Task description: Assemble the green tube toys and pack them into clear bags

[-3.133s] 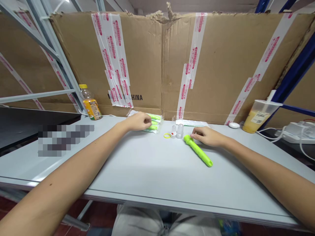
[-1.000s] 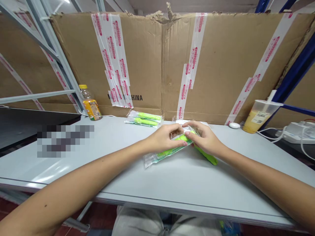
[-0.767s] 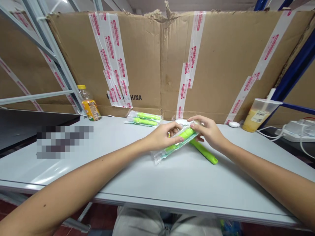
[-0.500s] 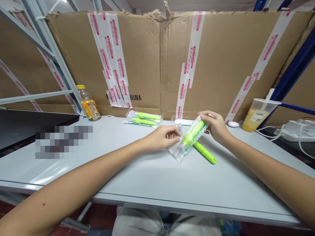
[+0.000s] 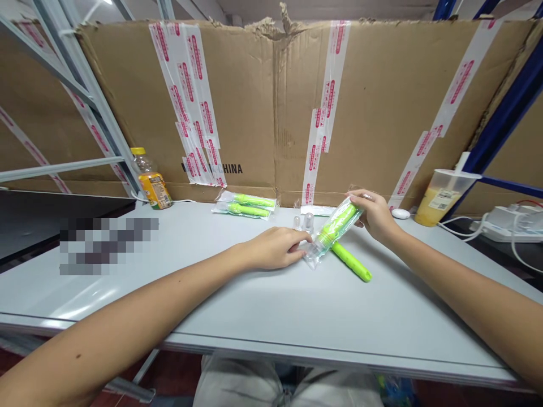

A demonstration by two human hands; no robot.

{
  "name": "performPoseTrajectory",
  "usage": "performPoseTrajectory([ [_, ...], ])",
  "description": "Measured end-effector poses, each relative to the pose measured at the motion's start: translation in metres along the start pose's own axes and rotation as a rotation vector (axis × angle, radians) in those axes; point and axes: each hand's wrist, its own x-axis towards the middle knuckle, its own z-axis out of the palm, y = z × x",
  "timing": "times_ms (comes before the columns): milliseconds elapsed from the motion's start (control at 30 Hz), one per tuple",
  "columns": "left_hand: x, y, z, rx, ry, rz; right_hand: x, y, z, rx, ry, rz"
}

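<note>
A clear plastic bag (image 5: 313, 259) with a bright green ribbed stick (image 5: 339, 222) inside lies slanted between my hands. My right hand (image 5: 370, 208) is closed around its upper end, keeping that end raised. At the lower left end, the fingers of my left hand (image 5: 283, 247) pinch the bag's edge, though the fingertips are partly hidden. A loose green stick (image 5: 353, 263) rests on the table below the bag, its upper part covered by it. Just behind my left hand stand small clear plastic caps (image 5: 309, 220).
Bagged green sticks (image 5: 249, 204) lie at the back of the table (image 5: 271, 316). A juice bottle (image 5: 156, 189) stands back left. A lidded drink cup (image 5: 441, 198), a white oval object (image 5: 400, 213) and a power strip (image 5: 509, 223) are on the right. A cardboard wall (image 5: 241, 102) closes the back.
My left hand has moved slightly down and its fingers have come onto the bag's lower end. The bag's lower end has shifted up a little, and the clear caps behind show more.
</note>
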Motion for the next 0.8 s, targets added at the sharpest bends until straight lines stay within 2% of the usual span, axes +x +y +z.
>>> performPoseTrajectory([
  [267,-0.0002,0.0011,-0.0018,0.021,-0.052,0.005,-0.0013,-0.0027,0.0013,0.003,-0.013,0.009],
  [500,-0.0003,0.0020,-0.0021,0.027,-0.053,0.033,-0.0032,-0.0020,0.0040,-0.014,-0.056,0.020],
  [800,-0.0005,0.0001,-0.0083,0.131,0.020,0.088,0.0065,-0.0027,-0.0042,0.013,0.030,0.121],
])
